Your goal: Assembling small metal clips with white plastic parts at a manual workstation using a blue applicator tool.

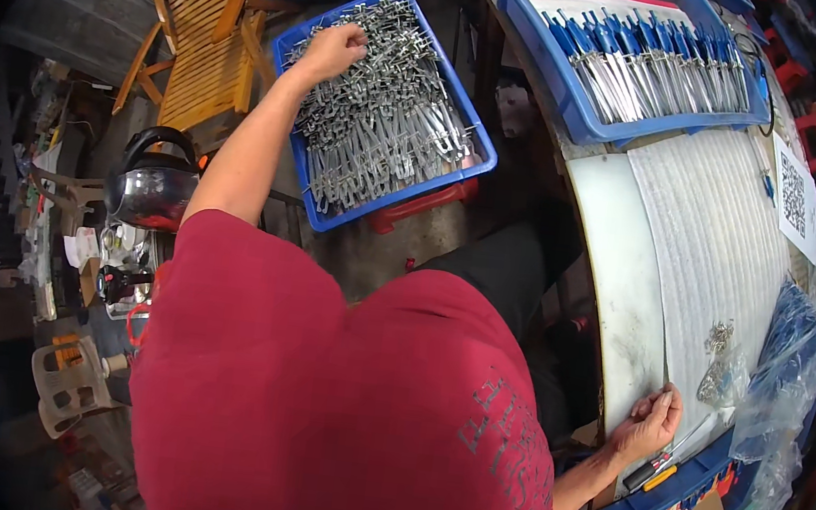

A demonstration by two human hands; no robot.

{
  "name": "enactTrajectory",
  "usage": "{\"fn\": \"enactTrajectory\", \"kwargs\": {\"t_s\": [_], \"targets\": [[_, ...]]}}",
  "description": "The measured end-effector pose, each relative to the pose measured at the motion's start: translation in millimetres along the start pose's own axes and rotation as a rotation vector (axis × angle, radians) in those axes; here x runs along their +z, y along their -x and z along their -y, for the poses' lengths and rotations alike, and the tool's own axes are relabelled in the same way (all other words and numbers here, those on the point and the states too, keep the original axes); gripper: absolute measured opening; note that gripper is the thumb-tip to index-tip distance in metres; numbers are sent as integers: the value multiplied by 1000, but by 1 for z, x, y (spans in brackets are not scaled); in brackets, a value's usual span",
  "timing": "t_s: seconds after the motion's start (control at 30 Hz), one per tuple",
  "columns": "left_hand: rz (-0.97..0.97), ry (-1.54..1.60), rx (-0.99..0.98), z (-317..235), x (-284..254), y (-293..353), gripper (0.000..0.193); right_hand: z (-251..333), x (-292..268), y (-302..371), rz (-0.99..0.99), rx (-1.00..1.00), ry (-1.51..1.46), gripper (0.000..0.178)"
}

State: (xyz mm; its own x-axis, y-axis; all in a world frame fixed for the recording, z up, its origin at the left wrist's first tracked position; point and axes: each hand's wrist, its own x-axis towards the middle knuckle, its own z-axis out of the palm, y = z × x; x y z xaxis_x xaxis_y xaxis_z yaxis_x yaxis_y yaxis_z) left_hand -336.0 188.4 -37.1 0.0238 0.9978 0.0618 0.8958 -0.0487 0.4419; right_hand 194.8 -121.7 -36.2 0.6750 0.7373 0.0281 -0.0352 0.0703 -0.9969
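Metal pieces (380, 146) lie heaped in a blue tray (488, 159) at upper centre, its raised rim apparently there to contain them; a red stool (424, 204) seems to prop it within reach. The left hand (335, 53) is over the heap, fingers curled; whether they grip anything I cannot tell. At lower right, the right hand (648, 426) lies by the surface (620, 249), fingers bent together, their hold unclear. A foam sheet (715, 209) probably cushions that surface.
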Motion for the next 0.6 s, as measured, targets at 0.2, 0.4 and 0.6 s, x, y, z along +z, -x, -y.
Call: {"fn": "enactTrajectory", "kwargs": {"t_s": [0.2, 0.4, 0.6], "targets": [[-89, 119, 126, -10, 27, -31, 34, 0, 0, 0, 2, -5, 5, 16], [-79, -174, 276, -36, 33, -39, 30, -1, 0, 0, -10, -22, 21, 16], [-174, -340, 234, -33, 41, -42, 15, 1, 2, 0, -2, -20, 25, 16]]}}
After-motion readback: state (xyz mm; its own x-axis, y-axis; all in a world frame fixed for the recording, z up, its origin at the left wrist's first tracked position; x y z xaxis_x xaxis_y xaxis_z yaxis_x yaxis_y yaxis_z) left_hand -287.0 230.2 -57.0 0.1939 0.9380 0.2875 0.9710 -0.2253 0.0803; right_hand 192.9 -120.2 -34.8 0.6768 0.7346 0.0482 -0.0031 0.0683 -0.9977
